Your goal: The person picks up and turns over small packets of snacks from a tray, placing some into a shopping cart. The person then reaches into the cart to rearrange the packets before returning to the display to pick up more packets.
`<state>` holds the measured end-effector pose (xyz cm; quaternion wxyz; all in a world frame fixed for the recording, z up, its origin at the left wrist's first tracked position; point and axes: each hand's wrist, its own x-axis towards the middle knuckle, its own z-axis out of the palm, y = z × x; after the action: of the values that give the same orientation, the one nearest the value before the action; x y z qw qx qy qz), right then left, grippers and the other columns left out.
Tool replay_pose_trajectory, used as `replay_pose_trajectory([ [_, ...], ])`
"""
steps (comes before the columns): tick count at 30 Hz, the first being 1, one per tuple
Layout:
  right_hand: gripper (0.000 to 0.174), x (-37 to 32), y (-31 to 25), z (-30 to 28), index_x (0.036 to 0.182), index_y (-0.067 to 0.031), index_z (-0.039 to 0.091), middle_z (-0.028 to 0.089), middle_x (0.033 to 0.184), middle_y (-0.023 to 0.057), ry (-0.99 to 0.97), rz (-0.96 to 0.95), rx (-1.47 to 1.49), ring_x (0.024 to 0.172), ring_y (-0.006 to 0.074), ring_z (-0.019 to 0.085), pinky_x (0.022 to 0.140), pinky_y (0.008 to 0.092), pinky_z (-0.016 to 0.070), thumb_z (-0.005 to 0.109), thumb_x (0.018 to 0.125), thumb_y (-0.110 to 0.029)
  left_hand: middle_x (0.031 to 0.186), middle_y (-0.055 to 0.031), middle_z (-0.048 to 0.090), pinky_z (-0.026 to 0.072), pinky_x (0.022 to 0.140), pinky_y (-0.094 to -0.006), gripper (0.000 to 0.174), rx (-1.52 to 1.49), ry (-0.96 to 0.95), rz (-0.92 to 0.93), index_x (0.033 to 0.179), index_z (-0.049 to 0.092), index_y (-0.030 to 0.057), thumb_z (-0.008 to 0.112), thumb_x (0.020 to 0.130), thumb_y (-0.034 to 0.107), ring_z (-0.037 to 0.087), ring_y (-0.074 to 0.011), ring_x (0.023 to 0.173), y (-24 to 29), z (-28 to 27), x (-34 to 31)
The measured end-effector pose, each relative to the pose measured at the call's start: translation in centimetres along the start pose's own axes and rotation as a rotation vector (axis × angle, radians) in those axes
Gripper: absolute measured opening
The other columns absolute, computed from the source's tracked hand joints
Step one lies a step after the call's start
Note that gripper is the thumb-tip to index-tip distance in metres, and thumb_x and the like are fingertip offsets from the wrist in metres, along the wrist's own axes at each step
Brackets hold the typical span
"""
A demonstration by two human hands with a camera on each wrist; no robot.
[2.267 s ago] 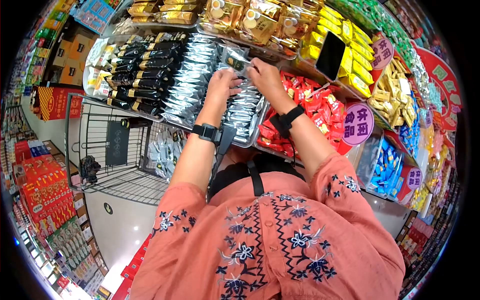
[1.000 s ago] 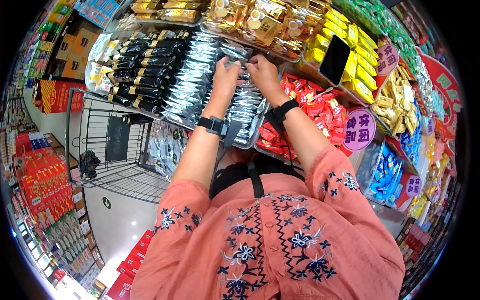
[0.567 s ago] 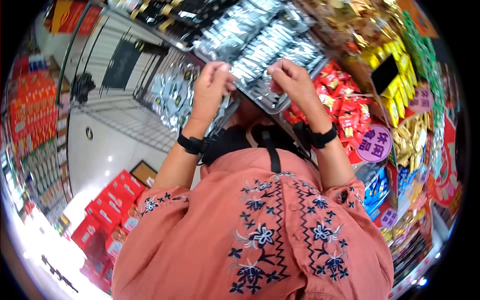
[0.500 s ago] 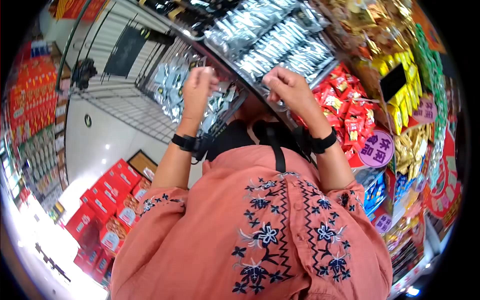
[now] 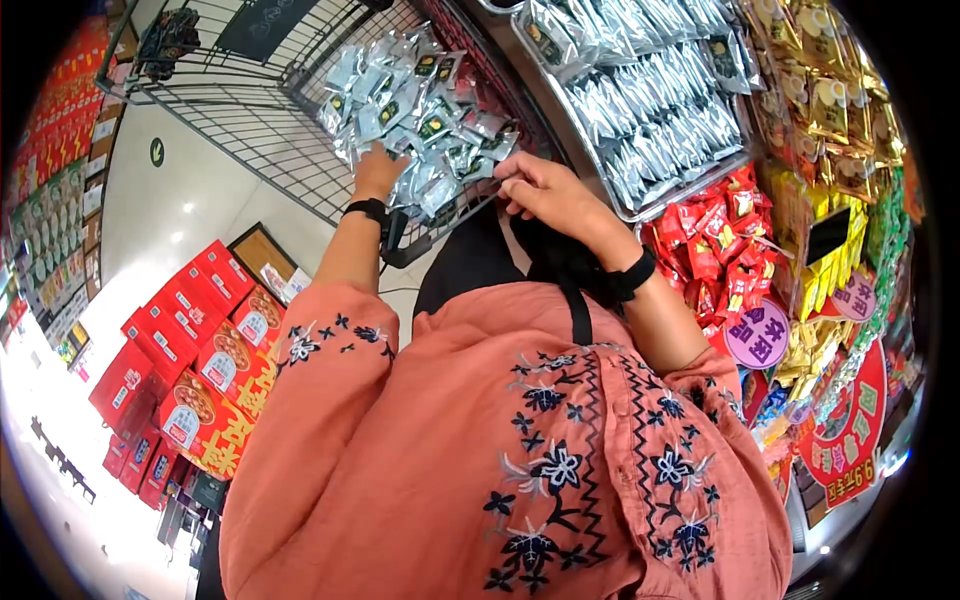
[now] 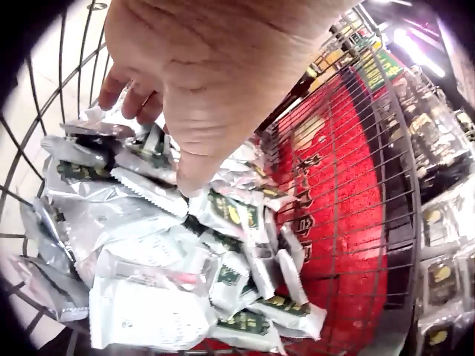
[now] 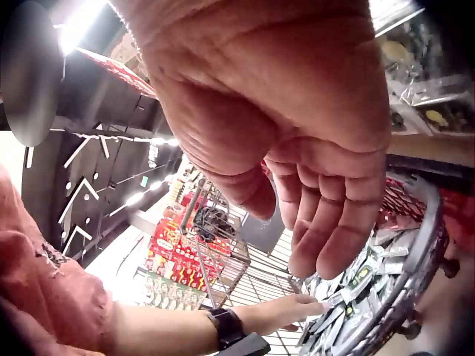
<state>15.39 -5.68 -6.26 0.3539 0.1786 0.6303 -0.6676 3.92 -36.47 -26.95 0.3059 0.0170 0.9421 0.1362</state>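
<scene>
Silver packets (image 5: 390, 100) with dark green labels lie heaped in a wire shopping cart (image 5: 262, 25). My left hand (image 5: 377, 175) reaches over the near side of this heap. In the left wrist view, the thumb of my left hand (image 6: 200, 81) points down at the packets (image 6: 152, 311), with its fingers loosely bent and apart from it. My right hand (image 5: 550, 195) hovers by the cart's near right corner. The right wrist view shows my right hand (image 7: 297, 133) with relaxed, slightly bent fingers and nothing in its grasp.
Beside the cart, a tray (image 5: 640, 212) holds rows of similar silver packets. Red packets (image 5: 715, 235) and yellow packets (image 5: 840, 215) fill bins farther right, with a dark phone-like screen (image 5: 828, 235) among them. Red boxes (image 5: 165, 340) are stacked on the floor at left.
Both hands have left the tray of silver packets, where they handled a packet. The left hand has moved left over the cart; the right follows to its corner. The head view has swung towards the cart.
</scene>
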Motion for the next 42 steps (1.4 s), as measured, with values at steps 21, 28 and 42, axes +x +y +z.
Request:
replay_pose_trajectory([
  [21, 0.026, -3.5, -2.7, -2.3, 0.115, -0.0029, 0.059, 0.064, 0.095, 0.0016, 0.111, -0.138, 0.119, 0.079, 0.0093, 0.063, 0.065, 0.0259, 0.0519, 0.055, 0.098, -0.022, 0.095, -0.0294, 0.068, 0.0495, 0.076, -0.0559, 0.027, 0.169, 0.011, 0.286, 0.098, 0.061, 0.0005, 0.051, 0.092, 0.024, 0.065, -0.0462, 0.088, 1.7, -12.0, -4.9],
  [28, 0.035, -5.9, -4.8, -3.6, 0.119, -0.0010, 0.061, 0.068, 0.097, 0.0083, 0.201, -0.348, 0.393, 0.076, 0.0150, 0.068, 0.064, 0.0269, 0.0554, 0.061, 0.096, -0.028, 0.105, -0.0076, 0.067, 0.0550, 0.069, -0.0280, 0.041, -0.942, -0.338, 0.297, 0.121, 0.058, -0.0002, 0.057, 0.099, 0.034, 0.070, -0.0190, 0.086, 16.0, -22.1, -13.5],
  [42, 0.024, -11.9, -4.2, -7.8, 0.116, -0.0031, 0.060, 0.066, 0.100, 0.0060, 0.533, -0.507, 0.614, 0.078, 0.0137, 0.069, 0.066, 0.0253, 0.0566, 0.060, 0.099, -0.020, 0.092, -0.0064, 0.069, 0.0518, 0.059, -0.0233, 0.029, -1.068, -0.573, 0.534, 0.113, 0.062, 0.0015, 0.051, 0.102, 0.026, 0.067, -0.0131, 0.070, 30.8, -17.9, -15.9],
])
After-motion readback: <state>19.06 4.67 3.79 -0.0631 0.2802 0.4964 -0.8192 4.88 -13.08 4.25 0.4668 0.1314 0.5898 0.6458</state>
